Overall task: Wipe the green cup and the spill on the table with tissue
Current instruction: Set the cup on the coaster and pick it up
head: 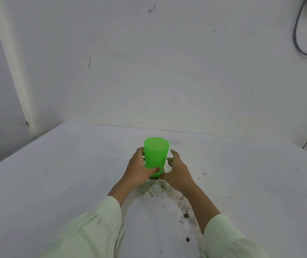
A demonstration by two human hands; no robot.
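I see my left hand (139, 169) wrapped around the green cup (156, 155), standing mid-worktop (55, 174) toward the far edge, my right hand (176, 171) spread open just beside it, brown spill (167, 200) specks nearer me.

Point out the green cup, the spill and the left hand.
green cup (156, 155): head view, middle of its side wall.
spill (185, 215): head view, a dark blob on the table.
left hand (139, 168): head view, back of the hand gripping the cup.
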